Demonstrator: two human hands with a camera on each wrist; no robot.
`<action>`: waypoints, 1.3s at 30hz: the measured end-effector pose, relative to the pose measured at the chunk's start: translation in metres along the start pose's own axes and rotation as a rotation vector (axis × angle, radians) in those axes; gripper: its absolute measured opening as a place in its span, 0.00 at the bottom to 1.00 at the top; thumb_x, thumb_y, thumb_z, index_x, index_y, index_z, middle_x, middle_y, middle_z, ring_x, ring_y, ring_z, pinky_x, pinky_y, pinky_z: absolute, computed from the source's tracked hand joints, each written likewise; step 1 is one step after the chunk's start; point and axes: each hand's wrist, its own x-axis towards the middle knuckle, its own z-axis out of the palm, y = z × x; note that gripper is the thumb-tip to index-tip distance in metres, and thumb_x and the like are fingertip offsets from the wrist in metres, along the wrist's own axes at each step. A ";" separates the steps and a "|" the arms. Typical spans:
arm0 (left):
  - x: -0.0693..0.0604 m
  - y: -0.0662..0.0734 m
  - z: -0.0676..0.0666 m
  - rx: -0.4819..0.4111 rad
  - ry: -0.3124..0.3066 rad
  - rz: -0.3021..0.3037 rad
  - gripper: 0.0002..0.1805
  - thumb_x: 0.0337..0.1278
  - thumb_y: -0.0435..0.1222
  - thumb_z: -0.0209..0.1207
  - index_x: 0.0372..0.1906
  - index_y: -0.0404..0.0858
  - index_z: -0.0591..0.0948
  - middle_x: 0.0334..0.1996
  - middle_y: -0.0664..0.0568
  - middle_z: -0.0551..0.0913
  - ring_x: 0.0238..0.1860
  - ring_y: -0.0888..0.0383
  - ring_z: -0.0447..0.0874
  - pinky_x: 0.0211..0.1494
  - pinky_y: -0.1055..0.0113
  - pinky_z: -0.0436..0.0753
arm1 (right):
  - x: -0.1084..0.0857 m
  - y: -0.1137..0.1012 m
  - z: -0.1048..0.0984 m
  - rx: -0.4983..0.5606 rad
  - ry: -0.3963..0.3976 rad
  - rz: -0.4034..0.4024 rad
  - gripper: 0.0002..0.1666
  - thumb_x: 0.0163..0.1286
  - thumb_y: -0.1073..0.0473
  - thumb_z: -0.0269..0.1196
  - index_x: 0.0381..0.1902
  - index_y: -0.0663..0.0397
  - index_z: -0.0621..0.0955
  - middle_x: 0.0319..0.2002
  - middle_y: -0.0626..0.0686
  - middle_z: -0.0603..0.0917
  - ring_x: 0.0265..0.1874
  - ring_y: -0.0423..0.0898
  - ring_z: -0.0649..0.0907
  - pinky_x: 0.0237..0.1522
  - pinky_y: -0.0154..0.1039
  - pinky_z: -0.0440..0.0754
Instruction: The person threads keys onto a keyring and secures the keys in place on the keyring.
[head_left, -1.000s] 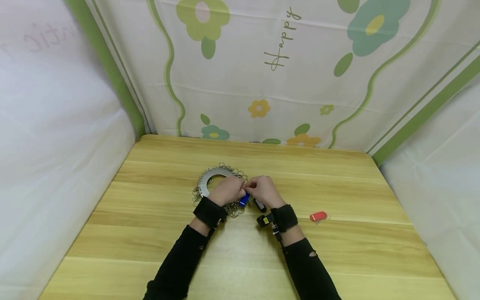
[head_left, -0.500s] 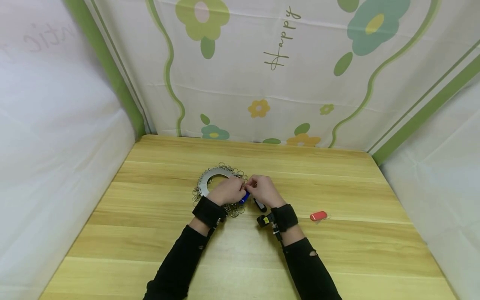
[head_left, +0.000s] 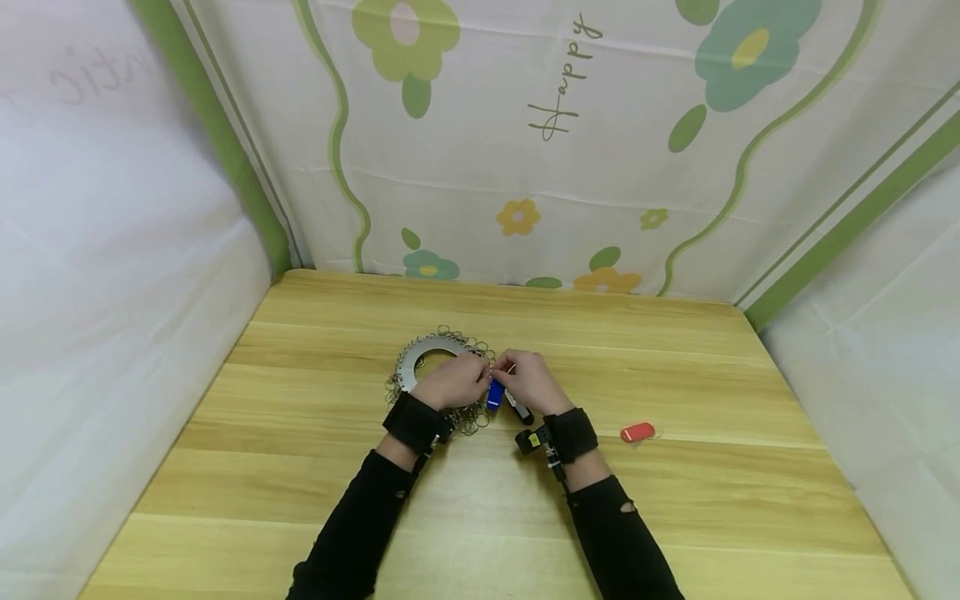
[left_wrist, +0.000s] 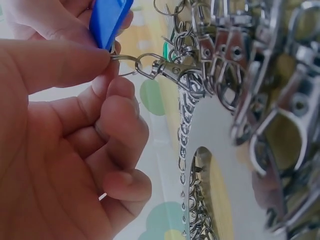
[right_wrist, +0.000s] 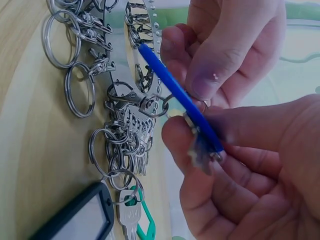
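My left hand [head_left: 452,382] pinches a small split ring [left_wrist: 124,58] between thumb and forefinger, beside the flat metal key ring plate [left_wrist: 215,135]. That split ring is linked to a swivel clip [left_wrist: 175,71] on the plate's edge. A blue key tag [right_wrist: 175,90] is pinched in my right hand [head_left: 531,382], close against the split ring. Near the tag's end, a small pale part [right_wrist: 200,152] is blurred. Whether the tag hangs on the ring is hidden by the fingertips.
A black-framed key tag [right_wrist: 80,215], a key [right_wrist: 129,212] and a green tag [right_wrist: 146,220] hang by the plate's near side. Many clips and rings fringe the plate. A red key tag [head_left: 637,432] lies apart on the wooden table [head_left: 712,500], right of my hands.
The blue key tag has shifted slightly right and tilted more upright between my hands, after being partly covered half a second ago. Both hands stay nearly in place.
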 end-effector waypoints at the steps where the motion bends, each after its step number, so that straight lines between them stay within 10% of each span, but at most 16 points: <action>1: -0.001 0.000 0.000 -0.001 0.002 0.004 0.12 0.66 0.33 0.46 0.25 0.41 0.72 0.18 0.54 0.68 0.16 0.61 0.66 0.22 0.68 0.67 | 0.000 0.000 0.000 -0.003 -0.003 -0.006 0.04 0.68 0.60 0.60 0.33 0.50 0.82 0.30 0.46 0.81 0.29 0.41 0.79 0.27 0.36 0.77; 25: 0.002 0.001 0.003 0.047 0.029 -0.074 0.13 0.64 0.35 0.47 0.22 0.42 0.70 0.18 0.54 0.67 0.18 0.60 0.65 0.23 0.69 0.65 | -0.002 -0.002 0.000 0.002 -0.098 -0.082 0.02 0.70 0.64 0.57 0.38 0.53 0.77 0.34 0.51 0.82 0.26 0.41 0.79 0.29 0.36 0.77; 39: 0.003 -0.002 0.004 0.080 0.022 -0.016 0.15 0.64 0.34 0.50 0.20 0.43 0.69 0.18 0.55 0.68 0.17 0.61 0.66 0.21 0.70 0.66 | -0.002 -0.001 0.002 0.015 -0.046 -0.028 0.02 0.70 0.64 0.57 0.37 0.53 0.77 0.31 0.51 0.81 0.24 0.42 0.76 0.25 0.37 0.74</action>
